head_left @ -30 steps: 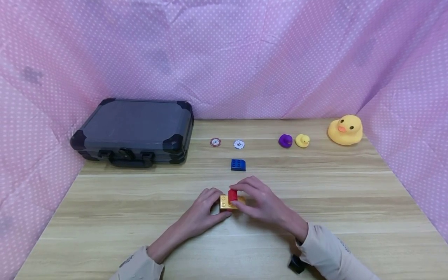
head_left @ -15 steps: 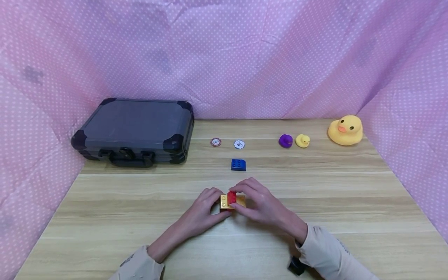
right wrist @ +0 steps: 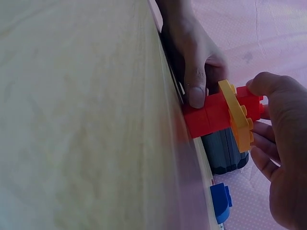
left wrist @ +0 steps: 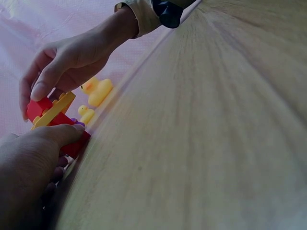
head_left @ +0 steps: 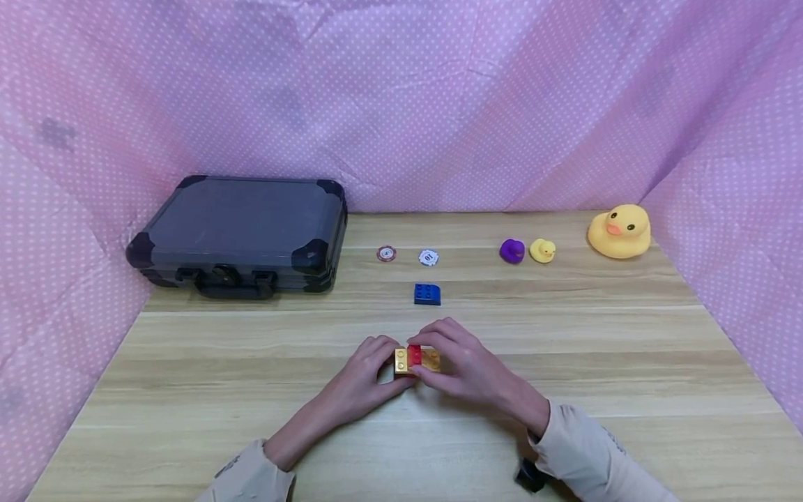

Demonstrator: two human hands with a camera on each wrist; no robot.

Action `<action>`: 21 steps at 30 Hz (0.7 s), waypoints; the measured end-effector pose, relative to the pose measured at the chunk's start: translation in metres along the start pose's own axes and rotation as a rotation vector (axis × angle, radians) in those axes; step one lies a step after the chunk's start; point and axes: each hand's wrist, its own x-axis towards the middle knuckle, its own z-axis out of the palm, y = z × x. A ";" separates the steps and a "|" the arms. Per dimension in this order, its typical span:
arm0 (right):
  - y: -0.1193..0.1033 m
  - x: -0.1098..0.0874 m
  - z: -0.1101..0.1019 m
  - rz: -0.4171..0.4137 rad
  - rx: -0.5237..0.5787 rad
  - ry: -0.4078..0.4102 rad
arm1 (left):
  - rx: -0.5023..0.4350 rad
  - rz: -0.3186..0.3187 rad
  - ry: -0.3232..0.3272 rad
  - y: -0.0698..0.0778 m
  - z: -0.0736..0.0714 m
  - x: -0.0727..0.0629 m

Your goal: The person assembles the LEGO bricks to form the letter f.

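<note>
A small toy-brick stack stands on the wooden table (head_left: 251, 390), between both hands. Its lower part is red bricks (right wrist: 208, 117), topped by a yellow studded plate (head_left: 401, 360) that juts out past them. My left hand (head_left: 360, 383) grips the lower red bricks between thumb and fingers. On top of the plate sits a smaller red brick (head_left: 414, 355), which my right hand (head_left: 470, 362) pinches between thumb and fingertips. In the right wrist view this brick lies right against the plate's studs. From above, the hands hide part of the stack.
Behind the stack lies a blue brick (head_left: 427, 294), with a red-rimmed chip (head_left: 386, 254) and a white chip (head_left: 429, 258) farther back. A grey case (head_left: 245, 226) stands at back left. Purple (head_left: 511, 251), small yellow (head_left: 542, 250) and large yellow (head_left: 620, 231) ducks sit at back right.
The right hand has brought the small red brick slightly left and down onto the yellow plate, and its studs now show. The left hand has kept its hold on the stack.
</note>
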 end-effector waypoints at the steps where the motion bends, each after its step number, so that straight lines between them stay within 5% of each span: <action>1: 0.000 0.000 0.000 -0.002 -0.003 -0.004 | 0.000 0.000 -0.001 0.000 0.000 0.000; 21: 0.002 0.002 0.000 0.013 0.004 -0.081 | 0.008 0.046 0.024 -0.002 0.002 0.001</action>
